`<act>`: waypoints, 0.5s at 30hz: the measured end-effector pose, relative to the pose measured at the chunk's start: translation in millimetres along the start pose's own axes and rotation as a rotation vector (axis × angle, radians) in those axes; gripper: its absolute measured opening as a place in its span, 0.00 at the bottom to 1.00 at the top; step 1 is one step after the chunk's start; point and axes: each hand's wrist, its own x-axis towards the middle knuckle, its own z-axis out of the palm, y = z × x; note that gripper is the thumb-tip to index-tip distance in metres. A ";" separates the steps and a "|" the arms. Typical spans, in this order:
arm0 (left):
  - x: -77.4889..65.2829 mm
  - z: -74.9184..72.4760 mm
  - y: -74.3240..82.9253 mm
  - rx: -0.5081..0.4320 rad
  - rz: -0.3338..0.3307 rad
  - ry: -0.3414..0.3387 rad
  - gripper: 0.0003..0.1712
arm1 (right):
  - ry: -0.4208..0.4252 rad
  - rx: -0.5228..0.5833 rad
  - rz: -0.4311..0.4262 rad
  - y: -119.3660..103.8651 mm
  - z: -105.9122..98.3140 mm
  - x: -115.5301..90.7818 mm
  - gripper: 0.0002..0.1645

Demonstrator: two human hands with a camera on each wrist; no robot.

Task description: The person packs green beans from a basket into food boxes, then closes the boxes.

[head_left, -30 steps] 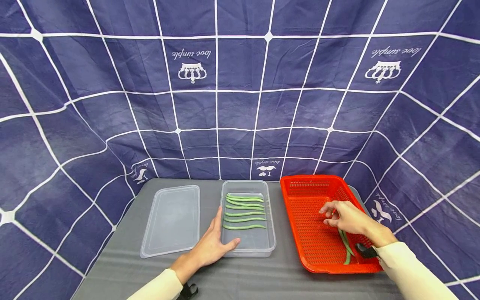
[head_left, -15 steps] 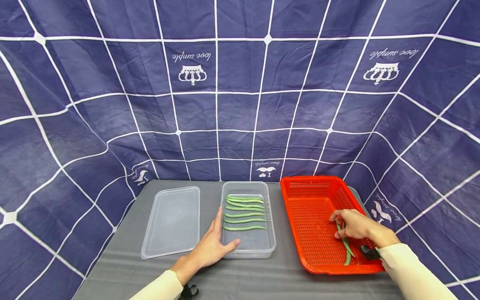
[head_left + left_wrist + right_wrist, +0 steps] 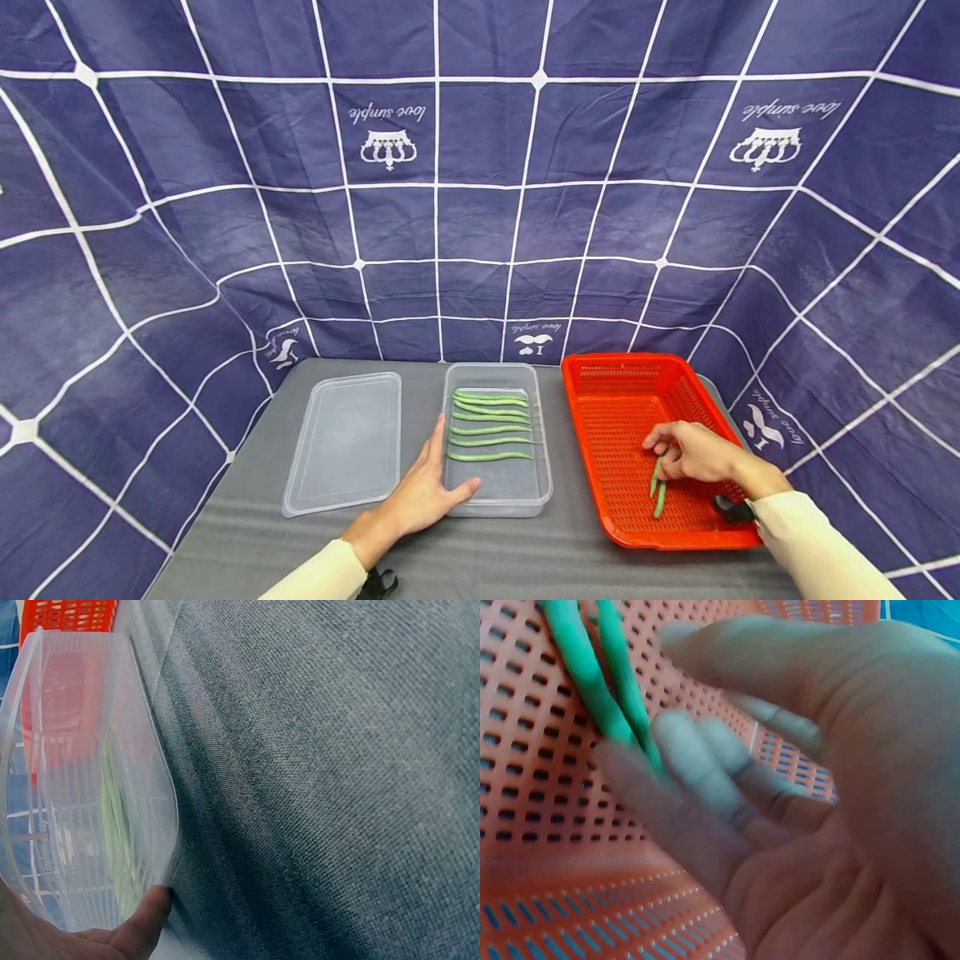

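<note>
In the head view, several green beans (image 3: 491, 456) lie in rows inside a clear plastic box (image 3: 502, 485). My left hand (image 3: 423, 492) rests against the box's left side, fingers straight; the left wrist view has the thumb (image 3: 148, 919) at the box's lower edge. Over the red basket (image 3: 609, 450), my right hand (image 3: 693, 454) holds two green beans (image 3: 661, 498) at its curled fingers, their lower ends spreading towards me. In the right wrist view these beans (image 3: 581, 660) run up and left from the fingertips, above the basket's perforated floor, with some blur.
A clear lid (image 3: 348, 442) lies flat on the grey table cloth (image 3: 480, 562), left of the box. Behind stands a blue curtain (image 3: 480, 217) with white grid lines, which also closes in both sides.
My right hand lowered into the basket to the beans, then shifted left. The two beans came left with it and turned to point more towards me. The left hand stayed still.
</note>
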 end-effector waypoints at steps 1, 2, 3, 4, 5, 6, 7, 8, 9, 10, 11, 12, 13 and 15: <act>0.1 0.1 0.0 0.002 0.001 0.000 0.78 | -0.005 0.048 -0.004 -0.2 0.7 1.3 0.25; 0.2 0.1 0.0 0.006 0.001 0.001 0.78 | -0.003 0.080 -0.010 -0.6 1.0 2.6 0.24; 0.3 0.1 0.1 0.008 0.002 0.001 0.78 | -0.001 0.096 -0.018 -0.5 0.8 3.8 0.23; 0.3 0.1 0.3 0.008 0.001 0.001 0.78 | 0.005 0.105 -0.017 -1.0 0.1 5.1 0.23; 0.3 0.1 0.4 0.007 0.001 0.003 0.78 | 0.014 0.089 -0.017 -1.4 -0.7 6.2 0.23; 0.2 0.2 0.5 0.006 -0.002 0.004 0.78 | 0.022 0.068 -0.016 -1.8 -1.7 7.0 0.22; 0.3 0.4 0.5 0.005 -0.004 0.003 0.78 | 0.025 0.040 -0.016 -2.0 -3.0 7.5 0.22; 0.2 0.4 0.7 0.003 -0.004 0.004 0.78 | 0.027 0.002 -0.019 -2.1 -4.2 7.7 0.23; 0.2 0.5 0.8 -0.001 -0.005 0.003 0.78 | 0.019 -0.032 -0.029 -1.4 -5.4 7.6 0.23; 0.0 0.6 0.9 -0.003 -0.007 0.002 0.78 | 0.007 -0.066 -0.040 -0.9 -6.3 7.4 0.24; -0.1 0.6 1.1 -0.005 -0.008 0.001 0.78 | -0.007 -0.102 -0.060 0.5 -6.9 7.0 0.25; -0.2 0.6 1.2 -0.006 -0.009 0.000 0.78 | -0.026 -0.121 -0.077 2.2 -7.3 6.5 0.26; -0.3 0.5 1.4 -0.007 -0.008 0.000 0.78 | -0.047 -0.129 -0.086 3.8 -7.2 6.0 0.26; -0.8 0.4 1.6 -0.005 -0.009 -0.002 0.78 | -0.082 -0.147 -0.104 7.6 -6.1 5.0 0.27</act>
